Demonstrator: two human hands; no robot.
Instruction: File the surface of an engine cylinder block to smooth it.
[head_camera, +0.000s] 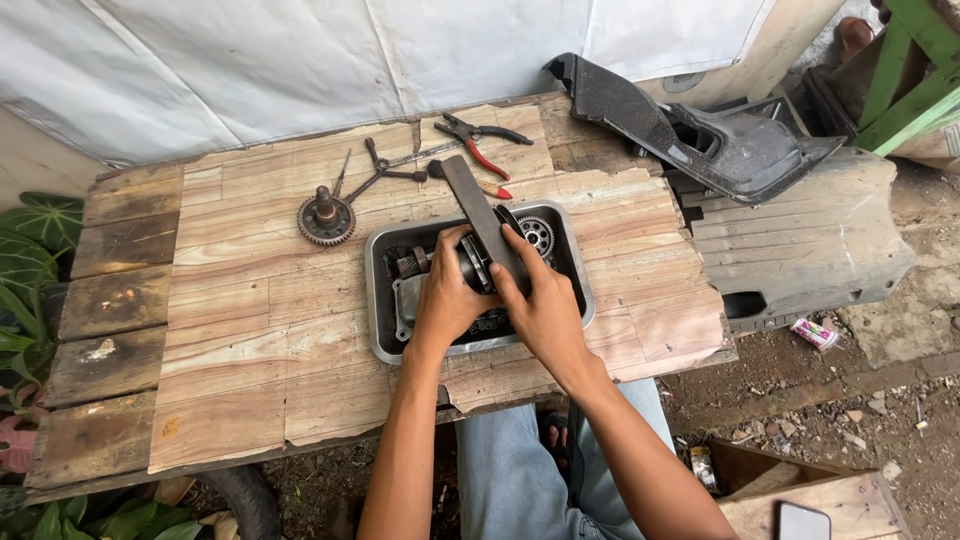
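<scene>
I sit at a wooden bench (250, 330) with a grey metal tray (380, 300) in front of me, both hands down in it. My left hand (447, 295) is curled over a dark round part (470, 265) in the middle of the tray, thumb and fingers closed around its left side. My right hand (542, 300) lies just beside it, fingers pressed on a long flat grey bar (478, 205) that slants from between my hands up and to the left, past the tray's far rim. So each grip is closed: the left on the round part, the right on the bar's lower end. The two hands touch over the middle of the tray.

Inside the tray, a small toothed shaft (410, 262) lies left of my left hand, and a sprocket (538, 233) sits near the far right corner, just above my right fingers. Whatever lies under my palms is hidden.

On the bench beyond the tray lies a big gear (326, 218) with a stub shaft standing up from it, well left of the bar. Near it lie thin dark tools (378, 170). Red-handled pliers (480, 140) lie at the far edge, close to the bar's upper end. A black plastic cover (700, 130) rests off the bench's right corner.
</scene>
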